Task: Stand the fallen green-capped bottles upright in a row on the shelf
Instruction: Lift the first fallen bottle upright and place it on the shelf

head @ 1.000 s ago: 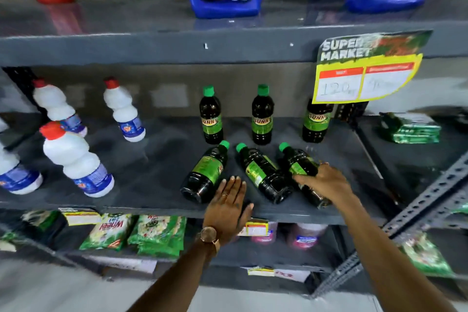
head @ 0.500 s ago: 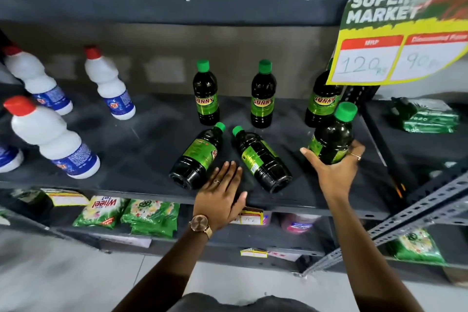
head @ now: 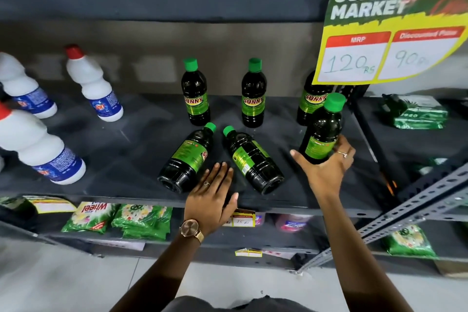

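Note:
Three dark bottles with green caps stand upright at the back of the grey shelf [head: 131,154]: one at the left [head: 195,94], one in the middle [head: 253,95], one at the right [head: 310,104] half hidden behind the price sign. Two more lie on their sides in front, a left one [head: 186,159] and a right one [head: 252,159], caps pointing to the back. My right hand [head: 325,167] grips a further bottle [head: 324,132] by its base, nearly upright, just in front of the right standing one. My left hand [head: 212,197] rests flat on the shelf edge between the two fallen bottles.
White bottles with red caps [head: 93,83] stand and lean at the shelf's left. A yellow price sign [head: 390,40] hangs from the shelf above at the right. Green packets [head: 417,113] lie beyond a slotted metal upright [head: 415,205]. Detergent pouches [head: 141,220] fill the shelf below.
My right hand picked up the rightmost fallen bottle and turned it upright; it now holds it a little higher and closer to the back row. The left hand stayed on the shelf edge.

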Available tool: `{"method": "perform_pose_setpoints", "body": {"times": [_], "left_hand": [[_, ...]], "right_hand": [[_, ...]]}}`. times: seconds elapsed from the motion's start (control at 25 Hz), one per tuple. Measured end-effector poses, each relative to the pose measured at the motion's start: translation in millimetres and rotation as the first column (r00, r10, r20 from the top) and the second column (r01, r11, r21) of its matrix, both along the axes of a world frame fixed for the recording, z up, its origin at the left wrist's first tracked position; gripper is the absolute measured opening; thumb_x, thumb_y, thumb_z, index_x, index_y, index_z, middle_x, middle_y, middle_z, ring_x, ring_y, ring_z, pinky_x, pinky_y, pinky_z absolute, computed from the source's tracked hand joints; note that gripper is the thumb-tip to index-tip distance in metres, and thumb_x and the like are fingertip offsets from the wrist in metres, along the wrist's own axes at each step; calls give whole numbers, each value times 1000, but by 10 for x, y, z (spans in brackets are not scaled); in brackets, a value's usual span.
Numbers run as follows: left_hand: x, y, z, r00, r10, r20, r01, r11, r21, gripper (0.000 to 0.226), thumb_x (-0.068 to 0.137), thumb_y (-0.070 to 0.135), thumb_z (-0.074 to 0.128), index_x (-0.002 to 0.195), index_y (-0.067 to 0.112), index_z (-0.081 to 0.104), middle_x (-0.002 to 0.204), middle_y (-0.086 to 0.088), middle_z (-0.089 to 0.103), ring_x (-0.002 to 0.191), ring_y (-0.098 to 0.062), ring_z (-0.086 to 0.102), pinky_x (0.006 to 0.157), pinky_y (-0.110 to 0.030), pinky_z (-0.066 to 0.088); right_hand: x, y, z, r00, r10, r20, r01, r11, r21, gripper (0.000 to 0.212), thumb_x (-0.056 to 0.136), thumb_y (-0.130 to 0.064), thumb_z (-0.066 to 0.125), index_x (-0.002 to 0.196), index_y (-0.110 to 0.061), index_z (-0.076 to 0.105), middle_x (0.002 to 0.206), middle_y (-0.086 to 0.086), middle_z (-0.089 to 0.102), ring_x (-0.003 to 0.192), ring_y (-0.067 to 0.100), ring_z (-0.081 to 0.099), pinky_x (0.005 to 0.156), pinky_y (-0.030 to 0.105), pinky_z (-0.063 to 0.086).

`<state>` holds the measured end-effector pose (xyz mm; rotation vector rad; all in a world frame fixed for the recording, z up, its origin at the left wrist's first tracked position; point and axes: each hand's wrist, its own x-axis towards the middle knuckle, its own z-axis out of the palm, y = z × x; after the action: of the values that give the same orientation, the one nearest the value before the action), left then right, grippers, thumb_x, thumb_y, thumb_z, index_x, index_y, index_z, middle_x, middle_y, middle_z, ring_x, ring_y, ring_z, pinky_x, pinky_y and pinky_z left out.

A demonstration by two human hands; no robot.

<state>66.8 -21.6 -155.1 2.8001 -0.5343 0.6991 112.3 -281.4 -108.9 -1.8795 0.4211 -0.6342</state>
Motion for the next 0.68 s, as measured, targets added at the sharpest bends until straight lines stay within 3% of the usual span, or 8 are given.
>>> {"method": "perform_pose_setpoints", "body": {"times": [0.16, 0.32, 0.4, 0.52, 0.68], "left_hand": [[-2, -3, -22, 1000, 0, 13, 0, 1000, -20, 53, 92, 41, 39, 131, 9, 53, 138, -11, 54, 131, -22, 46, 109, -38, 35], [6, 3, -26, 1000, -5, 14, 5, 1000, -13, 52, 92, 41, 40, 131, 9, 54, 138, -10, 54, 131, -22, 46, 108, -40, 38], [5, -7, -18, 1000, 1, 4, 0, 1000, -20, 52, 92, 41, 41, 131, 9, 54, 138, -10, 53, 132, -23, 46, 107, -41, 39], [-32, 5, -15, 1000, 7, -15, -7, 1000, -21, 52, 92, 42, 39, 131, 10, 54, 139, -9, 53, 133, -22, 44, 107, -41, 39], [-52, -6, -42, 999, 13, -35, -13, 1000, -26, 53, 94, 43, 36, 131, 9, 54, 139, -9, 53, 133, -22, 44, 108, -39, 37]], "right_hand": [[-52, -70, -91, 997, 81, -20, -81, 997, 5, 84, 66, -5, 81, 138, -15, 40, 127, 5, 55, 116, 22, 56, 101, 36, 45], [53, 2, -56, 993, -114, -24, 113, 993, -41, 90, 56, -22, 91, 132, -8, 45, 131, 16, 46, 121, 33, 45, 104, 50, 39], [75, 2, -87, 993, -105, -52, 100, 991, -93, 95, 55, -30, 89, 136, -9, 42, 135, 16, 45, 125, 35, 42, 107, 52, 34], [55, -56, -166, 999, -27, -31, 26, 999, -25, 94, 58, -36, 82, 140, -18, 41, 134, 9, 56, 124, 29, 51, 106, 47, 41], [53, 4, -80, 992, -126, -23, 126, 992, -13, 95, 55, -34, 91, 133, -7, 44, 130, 13, 50, 123, 29, 45, 101, 29, 35]]}}
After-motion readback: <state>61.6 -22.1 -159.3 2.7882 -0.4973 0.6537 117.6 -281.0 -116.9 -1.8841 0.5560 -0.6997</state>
